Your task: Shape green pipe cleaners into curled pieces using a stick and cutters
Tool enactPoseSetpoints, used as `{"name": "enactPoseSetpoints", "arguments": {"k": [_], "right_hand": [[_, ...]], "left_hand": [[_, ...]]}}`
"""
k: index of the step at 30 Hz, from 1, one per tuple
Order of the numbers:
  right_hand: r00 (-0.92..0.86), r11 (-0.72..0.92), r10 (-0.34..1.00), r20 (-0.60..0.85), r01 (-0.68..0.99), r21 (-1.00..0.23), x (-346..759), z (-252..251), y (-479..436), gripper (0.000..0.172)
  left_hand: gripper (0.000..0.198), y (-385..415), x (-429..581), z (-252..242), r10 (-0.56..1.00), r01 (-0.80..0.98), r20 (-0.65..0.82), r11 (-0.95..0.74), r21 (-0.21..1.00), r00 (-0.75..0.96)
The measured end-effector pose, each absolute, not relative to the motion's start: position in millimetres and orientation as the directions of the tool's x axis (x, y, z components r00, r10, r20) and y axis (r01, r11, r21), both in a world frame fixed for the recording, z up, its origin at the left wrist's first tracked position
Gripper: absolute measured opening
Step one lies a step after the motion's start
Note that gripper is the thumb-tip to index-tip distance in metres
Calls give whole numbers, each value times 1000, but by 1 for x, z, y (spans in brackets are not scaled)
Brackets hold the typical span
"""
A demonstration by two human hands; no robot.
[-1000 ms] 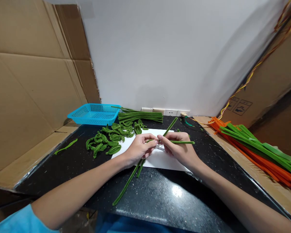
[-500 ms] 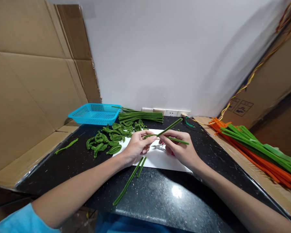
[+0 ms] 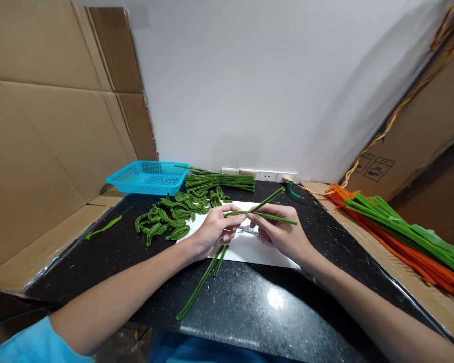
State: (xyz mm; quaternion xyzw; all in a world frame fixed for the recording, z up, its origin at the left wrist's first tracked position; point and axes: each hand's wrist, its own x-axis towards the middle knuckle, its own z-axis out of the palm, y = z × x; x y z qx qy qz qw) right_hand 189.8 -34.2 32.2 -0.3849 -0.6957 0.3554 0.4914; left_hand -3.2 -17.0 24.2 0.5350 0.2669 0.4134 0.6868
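Above a white sheet [image 3: 265,252], my left hand [image 3: 216,226] pinches a green pipe cleaner [image 3: 269,200] between thumb and fingers. Its two ends cross near my fingertips and stick out to the right. My right hand [image 3: 278,227] is closed, thumb and finger on the pipe cleaner at the crossing. A pair of pliers [image 3: 246,229] with metal jaws also sits in my right hand, its handles mostly hidden by the fingers. Two loose pipe cleaners [image 3: 200,291] lie below my left hand, partly on the sheet. Several looped green leaf shapes [image 3: 178,232] are heaped left of my left hand.
At the back left stands a blue plastic basket [image 3: 147,189], beside a bundle of green pipe cleaners [image 3: 221,182]. Orange and bright green strips [image 3: 401,227] lie along the right side. Cardboard [image 3: 53,126] walls the left; wall sockets [image 3: 268,176] are behind.
My fingertips have drawn a little closer together at the crossing of the pipe cleaner. Its lower end has shifted slightly right, and the pliers are tucked a bit further behind my right fingers.
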Motion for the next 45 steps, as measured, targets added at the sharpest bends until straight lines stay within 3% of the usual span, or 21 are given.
{"name": "enactPoseSetpoints", "arguments": {"k": [8, 16, 37, 45], "right_hand": [[-228, 492, 864, 450, 190, -849, 185, 34, -36, 29], [-280, 546, 834, 475, 301, -782, 187, 31, -36, 32], [-353, 554, 831, 430, 452, -699, 186, 31, -39, 49], [-326, 667, 738, 591, 489, -562, 184, 30, -41, 39]], "left_hand": [[23, -14, -4, 21, 860, -294, 45, 124, 948, 508], [21, -13, -4, 17, 862, -258, 54, 91, 962, 504], [26, -13, -4, 17, 857, -192, 43, 66, 979, 514], [26, -14, -1, 19, 877, -230, 39, 82, 970, 480]]}}
